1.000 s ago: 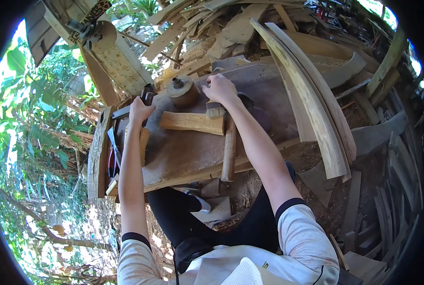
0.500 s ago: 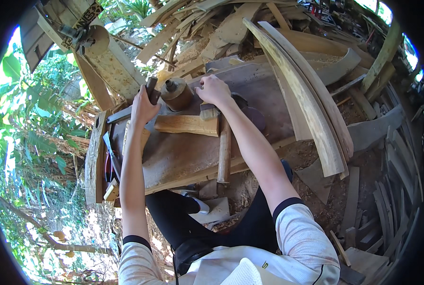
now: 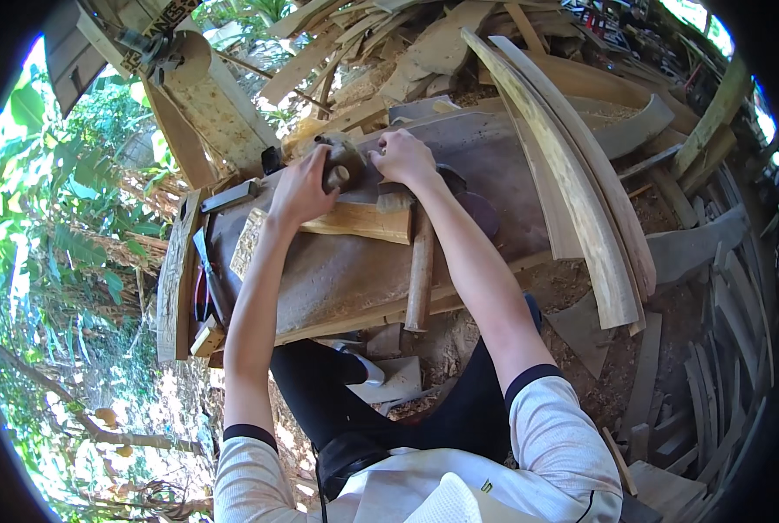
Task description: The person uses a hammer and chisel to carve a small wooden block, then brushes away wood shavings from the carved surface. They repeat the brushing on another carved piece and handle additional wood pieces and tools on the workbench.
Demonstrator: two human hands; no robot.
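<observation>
Both my hands are at the far end of a worn wooden work slab. My left hand grips a round dark wooden piece with a short peg sticking out of it. My right hand presses against the same piece from the other side. Just below my hands lies a pale rectangular wood block. A wooden-handled hammer rests on the slab under my right forearm, its head near the block.
Long curved planks lean to the right of the slab. A carved pale block and hand tools lie at the slab's left edge. Wood offcuts pile up behind and on the right ground. Green foliage fills the left.
My hands and the round wooden piece have moved toward the far end of the slab. The left hand now wraps over the piece, closer to the right hand.
</observation>
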